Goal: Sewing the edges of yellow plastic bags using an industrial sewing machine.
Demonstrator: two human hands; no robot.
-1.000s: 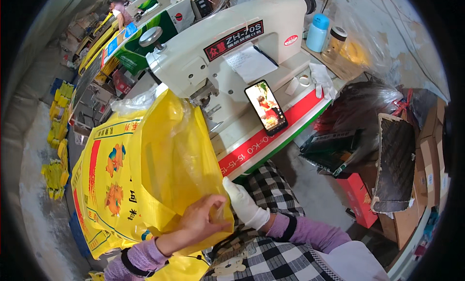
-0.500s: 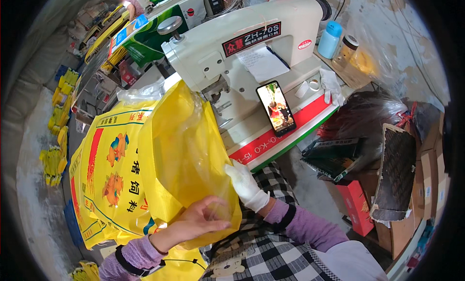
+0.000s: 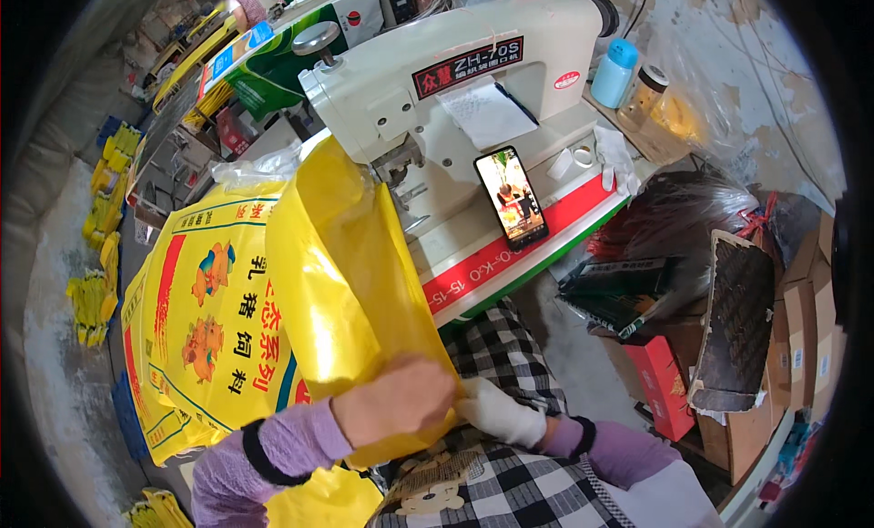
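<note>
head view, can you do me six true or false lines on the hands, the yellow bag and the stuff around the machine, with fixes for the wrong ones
1. The right hand wears a white glove. True.
2. The left hand is gloved too. False: it is bare.
3. Both hands are at the edge of the yellow bag. True.
4. The phone has a dark screen. False: its screen is lit.
5. The blue bottle stands beside a lidded jar. True.
6. The sewing machine has a bright red body. False: its body is off-white.
</note>
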